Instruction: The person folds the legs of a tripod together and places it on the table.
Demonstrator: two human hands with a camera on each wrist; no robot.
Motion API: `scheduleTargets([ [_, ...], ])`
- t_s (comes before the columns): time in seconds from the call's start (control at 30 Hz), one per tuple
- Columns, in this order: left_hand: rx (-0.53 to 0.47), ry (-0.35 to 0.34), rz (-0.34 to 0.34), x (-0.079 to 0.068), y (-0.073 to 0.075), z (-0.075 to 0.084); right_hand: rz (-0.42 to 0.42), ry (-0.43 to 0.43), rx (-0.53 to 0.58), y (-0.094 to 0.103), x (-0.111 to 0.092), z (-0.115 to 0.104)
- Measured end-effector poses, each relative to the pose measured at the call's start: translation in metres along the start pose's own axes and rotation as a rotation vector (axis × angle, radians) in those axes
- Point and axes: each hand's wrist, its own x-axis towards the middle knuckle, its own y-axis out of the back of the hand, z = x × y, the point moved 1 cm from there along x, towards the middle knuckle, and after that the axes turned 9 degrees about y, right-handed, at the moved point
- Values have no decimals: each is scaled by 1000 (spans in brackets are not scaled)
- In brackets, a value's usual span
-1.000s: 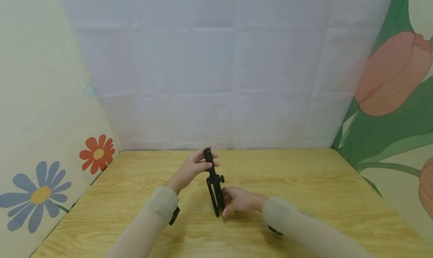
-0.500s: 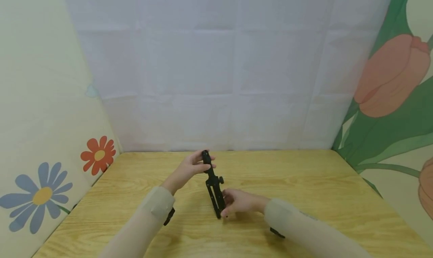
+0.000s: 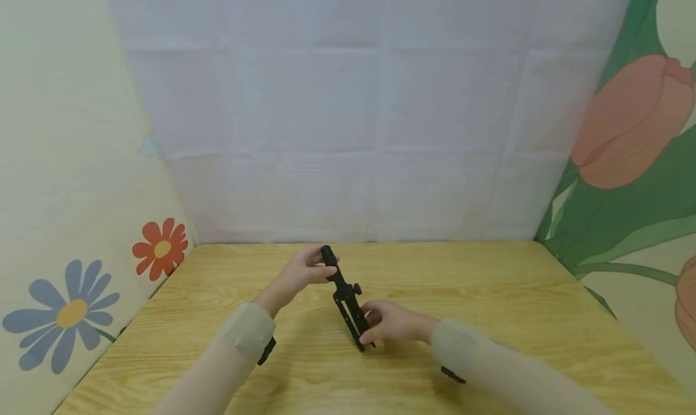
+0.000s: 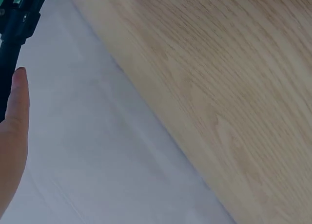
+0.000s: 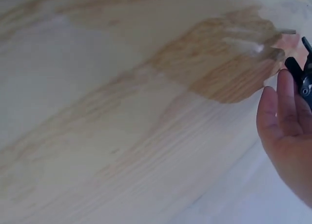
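A black mini tripod with its legs folded together is tilted over the table, its top end leaning away to the left. My left hand grips the upper end, thumb across the near side and fingers behind. Low on the legs, my right hand pinches from the right side, thumb near the leg ends. A small knob stands out at the tripod's collar. In the left wrist view only one finger shows along the dark shaft. The right wrist view catches part of the tripod beside curved fingers.
The wood-grain table spreads around both hands. A white cloth backdrop hangs at its far edge. Flower-printed cloths flank it, with a red flower at left and a pink tulip at right.
The tripod has tilted further: its top moved left and slightly down, while its leg ends shifted a little right. Both hands moved along with it, keeping their hold.
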Motion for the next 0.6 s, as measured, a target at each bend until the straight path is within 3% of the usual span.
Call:
scheduleTargets([
  [0.27, 40, 61, -15, -8, 0, -2, 43, -37, -78, 17, -16, 0],
  [0.4, 79, 25, -16, -10, 1, -3, 56, -69, -107, 30, -23, -2],
  [0.6, 129, 9, -22, -12, 1, -6, 57, -41, -89, 46, -29, -4],
])
